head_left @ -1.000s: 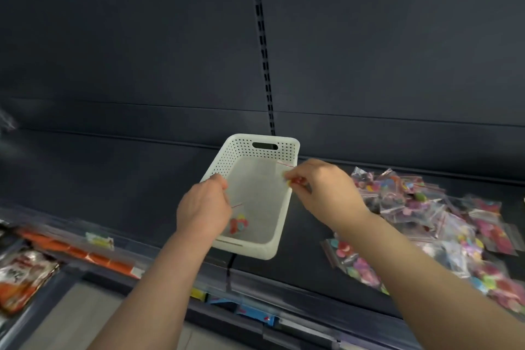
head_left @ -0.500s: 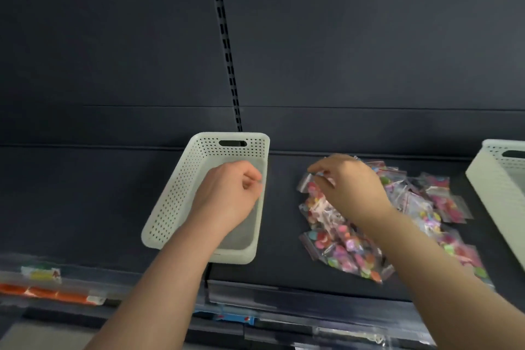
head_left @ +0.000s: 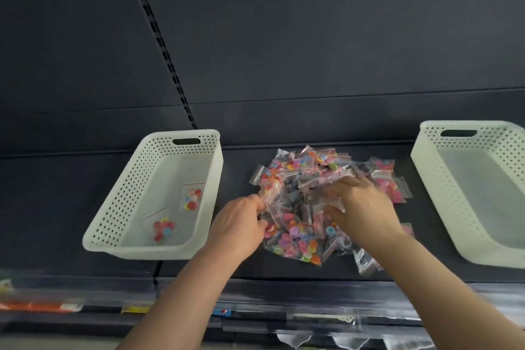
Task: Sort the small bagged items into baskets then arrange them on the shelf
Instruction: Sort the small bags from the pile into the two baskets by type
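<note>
A heap of small clear bags of coloured buttons (head_left: 301,176) lies on the dark shelf between two white perforated baskets. The left basket (head_left: 136,193) holds two button bags (head_left: 192,198). The right basket (head_left: 443,179) shows a bare floor. My left hand (head_left: 238,224) is at the heap's left edge, its fingers curled round a bag there. My right hand (head_left: 360,207) lies on top of the heap with fingers spread and bent into the bags; its grip is hidden.
The shelf's front edge (head_left: 284,287) carries price-label strips. Below it hang more packets (head_left: 341,341) and an orange packet (head_left: 37,307) at the left. The dark back panel (head_left: 284,37) with a slotted upright rises behind the baskets.
My left hand left the left basket and moved right to the heap. A second bag now lies in that basket. My right hand stays on the heap; the view swung right.
</note>
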The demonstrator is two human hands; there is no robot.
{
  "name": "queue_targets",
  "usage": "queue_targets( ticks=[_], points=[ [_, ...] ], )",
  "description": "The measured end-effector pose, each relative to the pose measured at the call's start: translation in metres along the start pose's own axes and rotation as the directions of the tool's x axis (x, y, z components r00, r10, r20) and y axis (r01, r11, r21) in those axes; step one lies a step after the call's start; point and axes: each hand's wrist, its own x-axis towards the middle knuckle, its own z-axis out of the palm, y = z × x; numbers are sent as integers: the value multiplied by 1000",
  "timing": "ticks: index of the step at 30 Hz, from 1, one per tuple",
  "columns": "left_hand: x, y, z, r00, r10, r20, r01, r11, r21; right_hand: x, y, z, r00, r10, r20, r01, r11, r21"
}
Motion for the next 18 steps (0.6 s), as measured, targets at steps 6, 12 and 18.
queue_targets(
  ticks=[6, 12, 18],
  points=[
    [-7, -8, 7, 993, -117, -12, 117, 993, -16, 3, -36, 11, 947, -209, 242, 227, 973, -49],
    [-16, -9, 10, 991, -131, -36, 131, 991, -13, 0, -27, 24, 974, -214, -74, 221, 970, 101],
    [-16, -1, 19, 989, -130, -74, 133, 990, 39, 5, -5, 14, 990, -122, -77, 136, 968, 210]
  ],
)
